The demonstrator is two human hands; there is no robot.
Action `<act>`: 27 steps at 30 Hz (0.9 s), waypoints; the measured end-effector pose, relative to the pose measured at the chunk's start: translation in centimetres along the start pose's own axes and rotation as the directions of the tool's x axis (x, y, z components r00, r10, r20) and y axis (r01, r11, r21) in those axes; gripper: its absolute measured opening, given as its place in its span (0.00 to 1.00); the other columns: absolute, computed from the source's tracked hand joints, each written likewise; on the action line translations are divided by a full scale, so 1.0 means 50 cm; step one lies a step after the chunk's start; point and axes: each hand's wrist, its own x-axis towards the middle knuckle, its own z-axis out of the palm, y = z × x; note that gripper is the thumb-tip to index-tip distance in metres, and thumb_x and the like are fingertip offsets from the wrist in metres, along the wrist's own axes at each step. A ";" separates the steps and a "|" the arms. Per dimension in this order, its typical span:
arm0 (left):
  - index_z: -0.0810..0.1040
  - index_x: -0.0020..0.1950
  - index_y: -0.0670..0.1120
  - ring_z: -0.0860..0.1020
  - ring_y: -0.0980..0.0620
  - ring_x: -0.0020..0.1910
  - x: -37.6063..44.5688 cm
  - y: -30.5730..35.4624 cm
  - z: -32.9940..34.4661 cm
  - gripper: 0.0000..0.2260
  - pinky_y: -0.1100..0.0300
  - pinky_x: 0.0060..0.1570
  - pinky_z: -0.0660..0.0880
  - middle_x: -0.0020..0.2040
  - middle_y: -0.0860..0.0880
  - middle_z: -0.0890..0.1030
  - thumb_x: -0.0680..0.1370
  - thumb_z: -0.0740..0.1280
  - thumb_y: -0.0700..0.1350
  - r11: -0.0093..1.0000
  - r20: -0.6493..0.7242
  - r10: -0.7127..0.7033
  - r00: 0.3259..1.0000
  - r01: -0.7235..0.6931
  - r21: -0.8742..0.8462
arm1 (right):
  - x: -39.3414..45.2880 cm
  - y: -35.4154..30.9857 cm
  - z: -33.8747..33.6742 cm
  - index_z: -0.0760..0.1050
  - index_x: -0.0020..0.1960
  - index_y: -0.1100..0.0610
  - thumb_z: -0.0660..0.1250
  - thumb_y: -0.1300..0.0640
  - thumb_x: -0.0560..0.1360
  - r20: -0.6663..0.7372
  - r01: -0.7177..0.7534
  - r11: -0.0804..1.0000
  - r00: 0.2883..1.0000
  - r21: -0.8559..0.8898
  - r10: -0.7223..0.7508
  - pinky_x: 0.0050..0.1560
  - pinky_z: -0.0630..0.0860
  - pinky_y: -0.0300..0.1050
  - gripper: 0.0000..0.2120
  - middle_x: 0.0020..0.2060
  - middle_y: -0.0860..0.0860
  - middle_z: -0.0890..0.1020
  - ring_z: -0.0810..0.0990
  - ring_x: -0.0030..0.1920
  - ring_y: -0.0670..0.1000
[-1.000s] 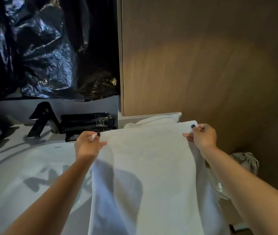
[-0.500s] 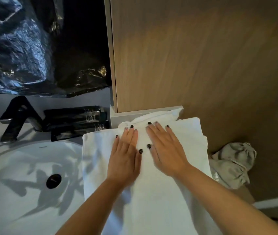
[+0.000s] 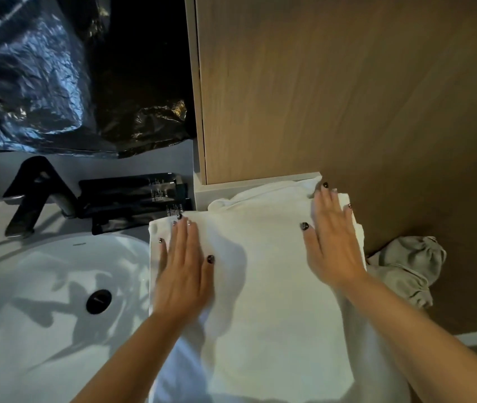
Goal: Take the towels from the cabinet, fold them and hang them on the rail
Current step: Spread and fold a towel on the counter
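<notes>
A white terry towel [image 3: 263, 286], folded into a broad flat panel, lies on the grey worktop [image 3: 161, 164] to the right of the basin, its far edge close to the foot of the wooden cabinet and its near end running out of the bottom of the view. A second layer of white cloth bulges out from under its far edge, against the pale base strip of the cabinet.

The left hand [image 3: 183, 271] lies palm down on the towel's left side, fingers straight and close together, pointing toward the far left corner, gripping nothing. The right hand [image 3: 333, 242] lies palm down along the towel's right edge, fingers straight and slightly spread, tips reaching the far right corner; it too holds nothing. The hands are well apart, with bare towel between them. Both have dark-painted nails.

Left of the towel sits the white oval washbasin [image 3: 42, 330] with a black round drain [image 3: 99, 301]. Behind the basin stands an angular black tap [image 3: 32, 196], and beside it, near the worktop's back edge, lie flat black toiletry tubes [image 3: 132, 196], the nearest just beside the towel's far left corner. Crinkled black plastic sheeting [image 3: 42, 82] hangs above them. The brown wood-grain cabinet panel [image 3: 333, 91] rises behind the towel. A crumpled grey cloth [image 3: 409, 263] sits off the towel's right edge.
</notes>
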 end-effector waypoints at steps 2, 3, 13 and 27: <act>0.50 0.80 0.39 0.47 0.45 0.80 -0.012 0.052 0.008 0.28 0.49 0.77 0.41 0.80 0.41 0.51 0.83 0.50 0.51 0.990 -0.043 0.103 0.994 -0.106 -0.090 | -0.038 -0.067 0.010 0.53 0.79 0.60 0.51 0.55 0.80 -0.039 0.173 0.985 0.984 -0.009 -0.173 0.78 0.43 0.56 0.29 0.79 0.56 0.54 0.47 0.80 0.55; 0.50 0.79 0.38 0.48 0.43 0.80 -0.023 0.075 0.019 0.28 0.47 0.78 0.43 0.80 0.40 0.52 0.83 0.50 0.50 0.981 -0.055 0.154 0.987 -0.159 -0.114 | -0.063 -0.095 0.026 0.55 0.79 0.61 0.53 0.56 0.79 -0.015 0.287 0.957 0.958 -0.054 -0.288 0.78 0.45 0.57 0.29 0.79 0.57 0.57 0.50 0.79 0.57; 0.52 0.80 0.39 0.52 0.43 0.80 -0.043 0.042 0.055 0.28 0.44 0.77 0.51 0.80 0.41 0.53 0.84 0.46 0.54 0.983 0.021 0.177 0.984 -0.176 -0.052 | -0.087 0.012 0.036 0.45 0.80 0.60 0.47 0.44 0.82 0.085 0.156 0.971 0.986 -0.181 -0.142 0.77 0.48 0.60 0.33 0.80 0.55 0.49 0.45 0.80 0.55; 0.50 0.80 0.39 0.51 0.41 0.80 -0.225 0.100 0.093 0.32 0.40 0.72 0.57 0.81 0.40 0.49 0.80 0.53 0.49 0.978 0.200 0.161 0.966 -0.184 0.100 | -0.295 -0.032 0.120 0.47 0.80 0.60 0.46 0.49 0.83 0.203 0.355 0.914 0.927 -0.198 -0.316 0.74 0.56 0.61 0.29 0.79 0.56 0.49 0.51 0.79 0.56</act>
